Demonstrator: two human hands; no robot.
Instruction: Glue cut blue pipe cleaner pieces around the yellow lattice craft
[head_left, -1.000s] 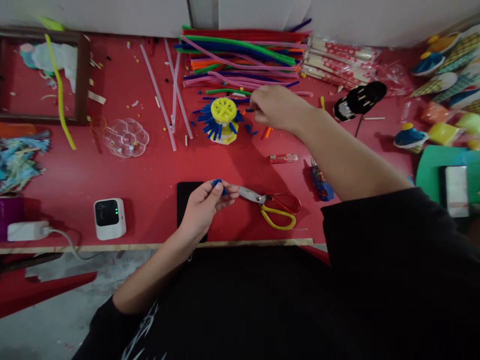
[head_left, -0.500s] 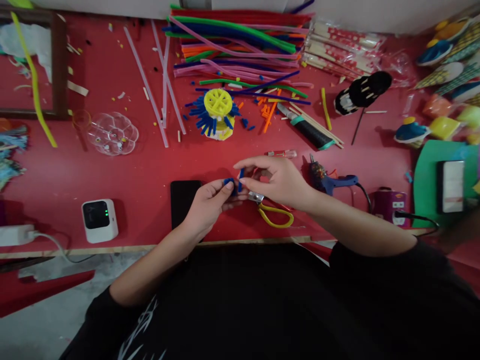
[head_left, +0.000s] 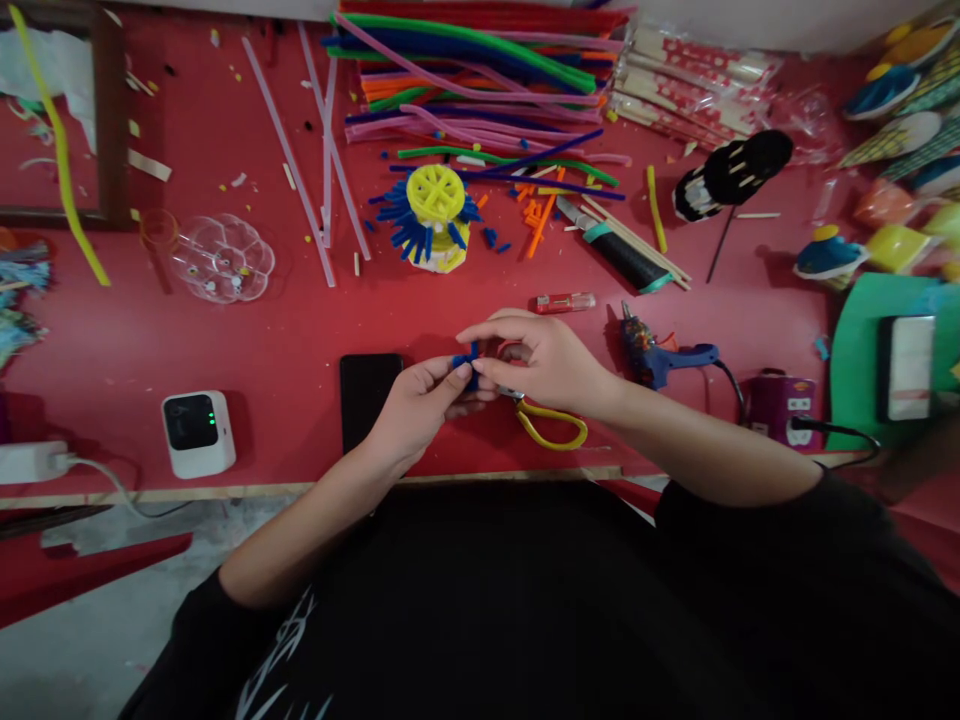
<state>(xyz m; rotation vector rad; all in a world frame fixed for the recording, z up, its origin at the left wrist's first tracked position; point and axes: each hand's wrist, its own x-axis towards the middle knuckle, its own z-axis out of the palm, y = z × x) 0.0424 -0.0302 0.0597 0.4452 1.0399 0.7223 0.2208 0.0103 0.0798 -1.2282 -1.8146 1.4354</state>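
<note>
My left hand (head_left: 424, 405) and my right hand (head_left: 544, 360) meet above the red table's front. Both pinch short blue pipe-cleaner pieces (head_left: 466, 362) between their fingertips. Under my right hand lie scissors with a yellow handle (head_left: 553, 430), partly hidden. Farther back stands a yellow wheel-shaped piece (head_left: 435, 205) with several blue stubs sticking out around it. Loose blue and orange cut bits (head_left: 525, 215) lie beside it.
A pile of long coloured pipe cleaners (head_left: 480, 80) lies at the back. A black phone (head_left: 364, 395), a white device (head_left: 193, 432), a clear flower tray (head_left: 221, 262), a red lighter (head_left: 566, 302), a blue glue gun (head_left: 660, 355) and a wooden frame (head_left: 109, 120) surround the hands.
My right hand came back from the yellow wheel to my left hand with a blue piece. The two hands have now closed together on the blue pieces.
</note>
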